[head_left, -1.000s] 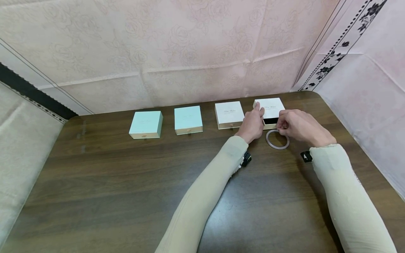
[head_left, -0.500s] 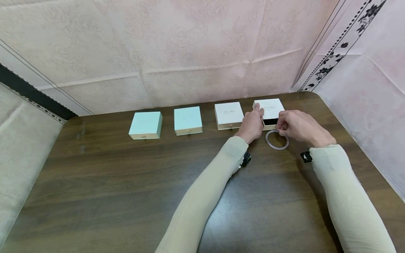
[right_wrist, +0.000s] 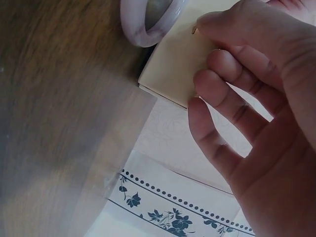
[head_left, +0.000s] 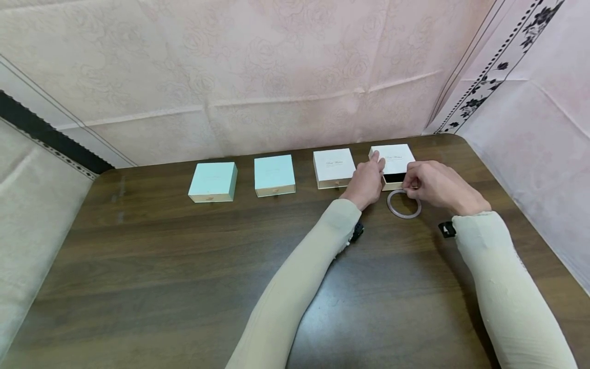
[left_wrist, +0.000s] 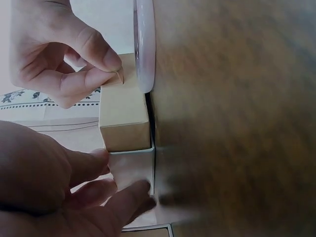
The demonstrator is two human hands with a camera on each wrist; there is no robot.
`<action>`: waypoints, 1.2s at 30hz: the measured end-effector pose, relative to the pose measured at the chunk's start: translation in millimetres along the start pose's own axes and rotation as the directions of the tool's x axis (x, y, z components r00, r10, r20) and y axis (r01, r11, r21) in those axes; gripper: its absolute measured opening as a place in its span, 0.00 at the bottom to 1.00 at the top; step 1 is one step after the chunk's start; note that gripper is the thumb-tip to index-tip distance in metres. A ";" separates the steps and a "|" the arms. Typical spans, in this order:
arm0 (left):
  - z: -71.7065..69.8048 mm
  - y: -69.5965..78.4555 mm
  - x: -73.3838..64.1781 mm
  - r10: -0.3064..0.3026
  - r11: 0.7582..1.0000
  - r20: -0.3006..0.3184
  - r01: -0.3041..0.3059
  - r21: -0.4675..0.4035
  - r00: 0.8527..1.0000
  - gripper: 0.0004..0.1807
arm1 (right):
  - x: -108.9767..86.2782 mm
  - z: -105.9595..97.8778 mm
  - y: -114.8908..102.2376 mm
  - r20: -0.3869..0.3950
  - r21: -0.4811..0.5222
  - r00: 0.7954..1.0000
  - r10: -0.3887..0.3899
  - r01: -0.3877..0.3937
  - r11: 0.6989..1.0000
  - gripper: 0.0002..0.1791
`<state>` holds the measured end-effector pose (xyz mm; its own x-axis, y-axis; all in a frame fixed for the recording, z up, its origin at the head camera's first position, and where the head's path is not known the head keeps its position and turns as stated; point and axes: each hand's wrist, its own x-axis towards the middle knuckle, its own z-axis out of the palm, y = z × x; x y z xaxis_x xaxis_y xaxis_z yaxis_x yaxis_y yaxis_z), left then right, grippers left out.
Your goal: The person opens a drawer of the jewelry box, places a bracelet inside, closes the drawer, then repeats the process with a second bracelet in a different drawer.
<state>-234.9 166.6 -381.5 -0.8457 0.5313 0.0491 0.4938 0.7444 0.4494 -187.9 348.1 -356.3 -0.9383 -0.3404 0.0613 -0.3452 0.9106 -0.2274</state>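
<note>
At the far right of the table's back edge, a white drawer box point(head_left: 397, 160) has its drawer point(left_wrist: 123, 111) pulled partway out, with a black interior showing in the head view. My left hand point(head_left: 366, 180) grips the box's sleeve from its left side, index finger along the top. The right hand point(head_left: 440, 187) pinches the small pull tab point(left_wrist: 120, 77) on the drawer's front between thumb and finger. Just in front of the drawer lies a pale lilac bangle point(head_left: 405, 217) on the tabletop, close under the right fingers. What the drawer holds is hidden.
Left of the open box, a second white box point(head_left: 334, 163) stands close by my left hand. Two mint-green boxes point(head_left: 274, 173) stand farther left in the same row. Behind the brown wooden table point(head_left: 175, 277) hangs a pale floral cloth point(head_left: 258, 77).
</note>
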 end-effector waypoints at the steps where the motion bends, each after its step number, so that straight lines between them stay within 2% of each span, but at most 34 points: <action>1: 0.2 -0.2 0.1 0.001 1.000 0.000 -0.001 0.002 1.000 0.22 | -0.4 0.1 0.2 -0.001 0.005 1.000 0.003 -0.003 1.000 0.09; 5: 0.9 -0.5 0.6 0.006 1.000 -0.016 -0.005 0.023 1.000 0.23 | -0.2 1.1 1.2 -0.010 0.001 1.000 -0.007 0.007 1.000 0.09; 10: 0.8 -0.9 1.4 0.045 0.995 -0.028 -0.042 0.095 0.999 0.18 | 0.5 2.5 1.2 -0.020 -0.001 1.000 -0.014 0.014 1.000 0.10; 16: -1.1 -2.6 1.2 0.018 1.000 0.067 -0.019 0.014 0.998 0.25 | 1.3 3.3 0.3 -0.012 0.005 1.000 -0.028 0.028 1.000 0.09; 21: -3.4 -3.9 1.4 0.038 0.999 0.127 -0.039 0.003 0.991 0.30 | 1.1 2.8 0.5 -0.017 0.003 0.999 -0.034 0.034 0.999 0.09; 31: -2.1 -2.0 3.6 0.009 0.998 0.133 0.000 -0.070 0.991 0.31 | 1.0 1.8 1.2 -0.033 -0.002 0.998 -0.061 0.061 0.998 0.10; 36: -0.9 -0.5 5.2 0.006 0.996 0.119 0.004 -0.084 0.993 0.31 | 0.5 1.3 1.5 -0.038 -0.023 0.998 -0.045 0.044 0.999 0.10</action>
<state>-239.7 168.7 -380.7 -0.8126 0.5802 -0.0552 0.4713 0.7099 0.5234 -188.8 349.0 -357.9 -0.9221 -0.3715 0.1081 -0.3863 0.9000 -0.2021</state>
